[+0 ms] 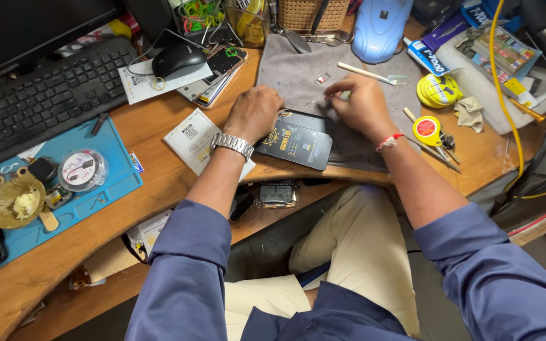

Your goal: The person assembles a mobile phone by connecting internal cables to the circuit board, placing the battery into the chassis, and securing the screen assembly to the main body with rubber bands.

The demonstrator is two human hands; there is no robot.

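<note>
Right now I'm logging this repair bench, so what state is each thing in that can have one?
left hand: closed into a loose fist, resting on the dark flat package
right hand: fingertips pinched on a small part, too small to identify
dark flat package: lying flat on the grey cloth mat
computer mouse: untouched, on paper
wristwatch: worn on left wrist

wooden desk (165, 183), grey cloth (298, 72), keyboard (45, 101)

The head camera is looking steeply down from close above the wooden desk (159, 183). It is facing the desk's far edge.
</note>
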